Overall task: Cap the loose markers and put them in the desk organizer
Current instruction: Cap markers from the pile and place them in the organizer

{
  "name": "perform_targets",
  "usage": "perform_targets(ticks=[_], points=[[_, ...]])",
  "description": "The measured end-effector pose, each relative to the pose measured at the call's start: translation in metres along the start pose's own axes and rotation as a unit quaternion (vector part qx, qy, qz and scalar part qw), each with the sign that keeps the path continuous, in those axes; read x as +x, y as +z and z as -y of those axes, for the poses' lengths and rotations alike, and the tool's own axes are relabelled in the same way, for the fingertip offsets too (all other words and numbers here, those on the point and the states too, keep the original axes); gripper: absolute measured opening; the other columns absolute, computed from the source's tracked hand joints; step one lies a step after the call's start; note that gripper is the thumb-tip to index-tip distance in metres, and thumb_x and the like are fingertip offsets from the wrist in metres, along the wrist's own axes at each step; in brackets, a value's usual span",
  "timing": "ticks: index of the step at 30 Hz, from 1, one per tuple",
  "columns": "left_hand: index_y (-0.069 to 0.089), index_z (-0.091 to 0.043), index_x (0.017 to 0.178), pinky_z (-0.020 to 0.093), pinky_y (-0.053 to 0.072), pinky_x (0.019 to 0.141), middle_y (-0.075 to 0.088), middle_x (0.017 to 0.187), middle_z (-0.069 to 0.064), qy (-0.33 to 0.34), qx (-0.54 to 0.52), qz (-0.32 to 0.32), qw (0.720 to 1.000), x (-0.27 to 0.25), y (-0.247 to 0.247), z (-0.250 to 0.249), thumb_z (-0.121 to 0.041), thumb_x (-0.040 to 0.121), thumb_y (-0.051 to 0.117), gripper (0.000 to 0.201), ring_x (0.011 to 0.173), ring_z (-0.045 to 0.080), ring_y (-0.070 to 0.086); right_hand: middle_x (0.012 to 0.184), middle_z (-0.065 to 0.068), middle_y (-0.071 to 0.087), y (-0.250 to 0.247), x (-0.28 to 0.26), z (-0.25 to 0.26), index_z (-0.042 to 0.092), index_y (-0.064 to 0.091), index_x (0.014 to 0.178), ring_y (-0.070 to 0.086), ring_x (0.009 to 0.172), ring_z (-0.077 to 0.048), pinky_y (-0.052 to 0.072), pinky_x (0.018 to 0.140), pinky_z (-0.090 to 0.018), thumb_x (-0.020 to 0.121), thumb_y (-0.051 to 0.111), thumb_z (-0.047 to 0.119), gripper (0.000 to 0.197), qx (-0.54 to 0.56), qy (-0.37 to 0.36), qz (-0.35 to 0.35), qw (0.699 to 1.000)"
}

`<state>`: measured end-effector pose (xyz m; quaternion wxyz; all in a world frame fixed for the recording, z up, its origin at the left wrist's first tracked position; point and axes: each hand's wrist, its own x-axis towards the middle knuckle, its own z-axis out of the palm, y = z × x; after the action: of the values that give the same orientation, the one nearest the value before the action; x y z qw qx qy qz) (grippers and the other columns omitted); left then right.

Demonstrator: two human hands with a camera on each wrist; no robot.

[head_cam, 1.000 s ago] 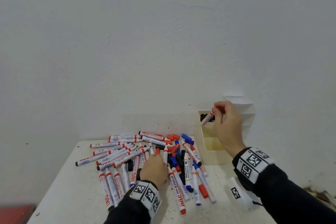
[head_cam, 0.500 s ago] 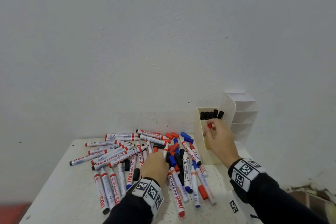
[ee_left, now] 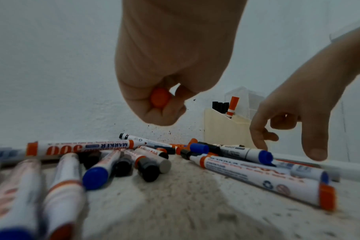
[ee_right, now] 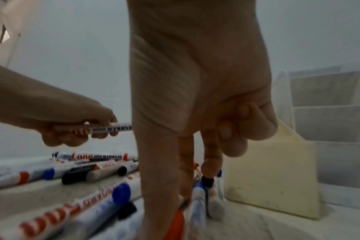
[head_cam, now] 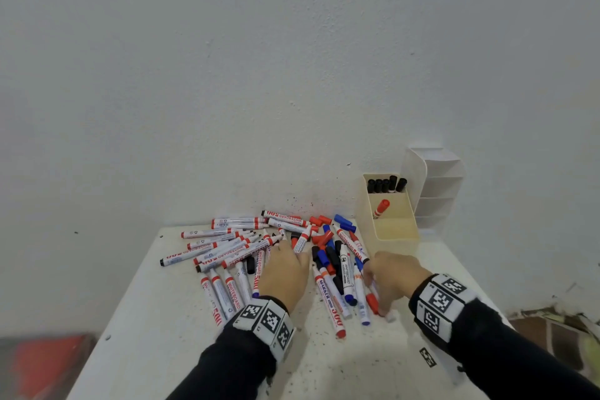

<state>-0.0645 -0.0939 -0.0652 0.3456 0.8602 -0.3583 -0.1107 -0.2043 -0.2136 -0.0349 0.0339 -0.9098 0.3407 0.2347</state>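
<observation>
A pile of loose markers (head_cam: 276, 253) and caps lies on the white table (head_cam: 162, 334). My left hand (head_cam: 285, 273) grips a red marker (ee_left: 160, 99) in curled fingers just above the pile; the right wrist view shows its white barrel (ee_right: 105, 129) in that hand. My right hand (head_cam: 389, 279) reaches down onto the pile's right side, thumb and index finger spread, fingertips (ee_right: 210, 165) touching markers, nothing held. The cream organizer (head_cam: 393, 230) holds several black-capped markers (head_cam: 386, 185) and one red-capped marker (head_cam: 381, 208).
A white tiered organizer (head_cam: 435, 185) stands against the wall behind the cream one. The wall runs close behind the pile. Loose red, blue and black caps (head_cam: 324, 230) lie among the markers. The table's front part is bare.
My right hand let the red-capped marker go into the cream organizer, then came down and left to the pile. My left hand stayed over the pile.
</observation>
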Motion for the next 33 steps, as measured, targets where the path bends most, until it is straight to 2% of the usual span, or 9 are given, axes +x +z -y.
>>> perform_targets(ticks=[5, 9, 11, 15, 20, 23, 25, 29, 33], points=[[0.042, -0.001, 0.126, 0.034, 0.042, 0.085, 0.05, 0.123, 0.017, -0.016, 0.01, 0.029, 0.999, -0.023, -0.003, 0.004, -0.022, 0.096, 0.039, 0.036, 0.109, 0.032, 0.052, 0.116, 0.001, 0.046, 0.014, -0.008, -0.002, 0.026, 0.058, 0.112, 0.052, 0.104, -0.021, 0.046, 0.081, -0.03, 0.068, 0.081, 0.025, 0.05, 0.041, 0.0, -0.031, 0.999], [0.048, -0.002, 0.113, 0.026, 0.042, 0.071, 0.052, 0.102, 0.009, -0.003, -0.004, 0.041, 0.999, -0.03, -0.004, 0.009, -0.022, 0.095, 0.037, 0.029, 0.081, 0.019, 0.048, 0.106, 0.002, 0.046, 0.019, -0.013, -0.002, 0.023, 0.058, 0.106, 0.051, 0.099, -0.019, 0.041, 0.073, -0.026, 0.069, 0.079, 0.028, 0.043, 0.063, -0.009, -0.046, 0.997], [0.048, -0.006, 0.11, 0.029, 0.044, 0.073, 0.054, 0.105, 0.009, 0.003, 0.005, 0.045, 0.999, -0.033, -0.006, 0.01, -0.028, 0.095, 0.037, 0.029, 0.083, 0.019, 0.049, 0.094, 0.005, 0.047, 0.017, -0.015, -0.002, 0.022, 0.057, 0.097, 0.051, 0.09, -0.016, 0.04, 0.067, -0.022, 0.069, 0.078, 0.026, 0.035, 0.127, -0.01, -0.091, 0.988], [0.05, -0.013, 0.107, 0.033, 0.052, 0.077, 0.057, 0.098, 0.005, 0.032, 0.033, 0.073, 0.996, -0.045, -0.007, 0.005, -0.039, 0.096, 0.039, 0.03, 0.081, 0.017, 0.056, 0.074, 0.008, 0.051, 0.009, -0.019, 0.003, 0.021, 0.053, 0.081, 0.047, 0.065, -0.006, 0.034, 0.056, -0.016, 0.072, 0.078, 0.02, 0.027, 0.338, -0.034, -0.234, 0.911], [0.047, -0.017, 0.1, 0.025, 0.042, 0.066, 0.054, 0.093, 0.0, 0.054, 0.029, 0.074, 0.995, -0.058, -0.008, -0.004, -0.039, 0.097, 0.04, 0.023, 0.076, 0.012, 0.051, 0.078, 0.007, 0.059, 0.007, -0.02, 0.019, 0.023, 0.05, 0.076, 0.053, 0.074, -0.004, 0.036, 0.06, -0.016, 0.067, 0.082, 0.013, 0.034, 0.485, -0.03, -0.316, 0.815], [0.047, -0.018, 0.1, 0.021, 0.041, 0.061, 0.054, 0.089, -0.001, 0.057, 0.019, 0.075, 0.995, -0.062, -0.011, -0.004, -0.038, 0.097, 0.04, 0.021, 0.073, 0.01, 0.05, 0.079, 0.006, 0.064, 0.011, -0.017, 0.021, 0.019, 0.052, 0.078, 0.06, 0.079, -0.01, 0.048, 0.068, -0.024, 0.067, 0.082, 0.012, 0.033, 0.537, -0.028, -0.298, 0.789], [0.048, -0.018, 0.103, 0.025, 0.048, 0.067, 0.055, 0.089, -0.001, 0.06, 0.017, 0.074, 0.995, -0.063, -0.013, -0.001, -0.038, 0.097, 0.04, 0.022, 0.075, 0.011, 0.054, 0.082, -0.001, 0.068, 0.014, -0.015, 0.021, 0.016, 0.052, 0.078, 0.065, 0.08, -0.018, 0.055, 0.069, -0.031, 0.069, 0.081, 0.01, 0.031, 0.571, -0.036, -0.283, 0.77], [0.049, -0.018, 0.103, 0.023, 0.045, 0.068, 0.055, 0.091, -0.001, 0.061, 0.017, 0.073, 0.995, -0.064, -0.016, 0.005, -0.038, 0.097, 0.04, 0.023, 0.075, 0.01, 0.051, 0.089, -0.009, 0.07, 0.019, -0.012, 0.023, 0.012, 0.053, 0.084, 0.067, 0.077, -0.019, 0.053, 0.06, -0.024, 0.074, 0.077, 0.012, 0.026, 0.603, -0.046, -0.264, 0.752], [0.048, -0.019, 0.099, 0.02, 0.039, 0.061, 0.052, 0.085, -0.002, 0.063, 0.015, 0.072, 0.995, -0.066, -0.016, 0.006, -0.038, 0.096, 0.041, 0.021, 0.071, 0.01, 0.048, 0.09, -0.008, 0.07, 0.02, -0.009, 0.029, 0.011, 0.055, 0.088, 0.067, 0.08, -0.02, 0.052, 0.064, -0.027, 0.078, 0.073, 0.015, 0.021, 0.613, -0.044, -0.261, 0.744]])
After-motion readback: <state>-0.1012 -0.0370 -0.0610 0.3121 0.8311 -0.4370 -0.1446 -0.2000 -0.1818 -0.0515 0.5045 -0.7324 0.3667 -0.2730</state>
